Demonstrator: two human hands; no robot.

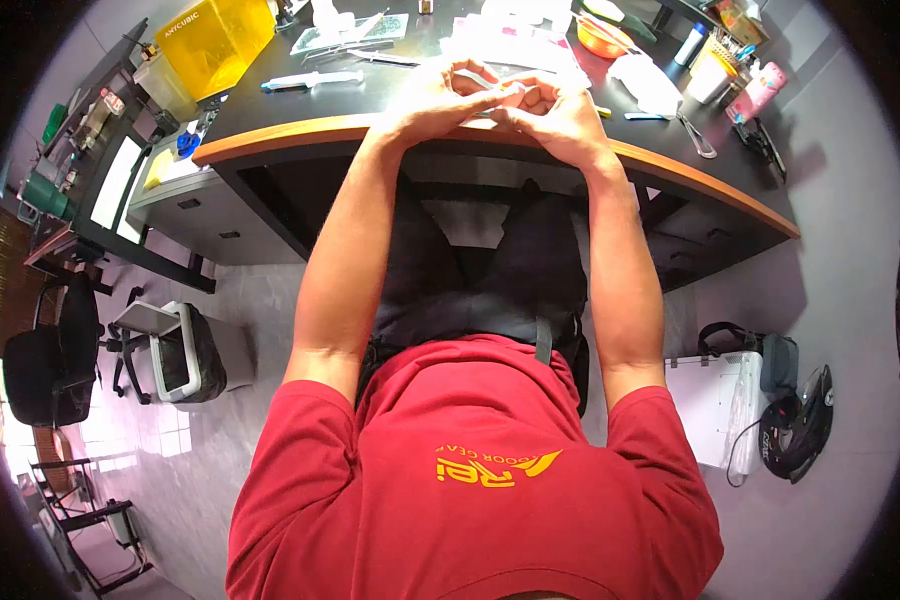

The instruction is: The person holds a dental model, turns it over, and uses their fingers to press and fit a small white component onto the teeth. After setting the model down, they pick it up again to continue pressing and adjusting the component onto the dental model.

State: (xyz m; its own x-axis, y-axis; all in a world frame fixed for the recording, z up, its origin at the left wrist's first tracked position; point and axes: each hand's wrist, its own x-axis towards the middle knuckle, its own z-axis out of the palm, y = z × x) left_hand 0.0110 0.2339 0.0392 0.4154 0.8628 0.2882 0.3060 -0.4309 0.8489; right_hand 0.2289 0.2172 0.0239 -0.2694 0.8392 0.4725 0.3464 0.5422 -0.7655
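Observation:
My left hand (pixel 438 103) and my right hand (pixel 562 118) meet above the front edge of the dark desk. Their thumbs and fingertips are pinched together around something small and pale, too small and overexposed to name. Left of my left hand lies a syringe (pixel 313 81) with blue parts, and a thin metal tool (pixel 385 58) lies just behind that hand. Beyond both hands, bright white and pinkish sheets (pixel 510 42) spread over the desk. A crumpled white bag or cloth (pixel 647 86) sits to the right of my right hand.
An orange bowl (pixel 603 40), a pink bottle (pixel 756 92) and a metal utensil (pixel 697 137) stand or lie at the right. A yellow translucent box (pixel 215 45) and a glass-like plate (pixel 350 34) are at the left. The wooden desk edge (pixel 270 141) runs below my forearms.

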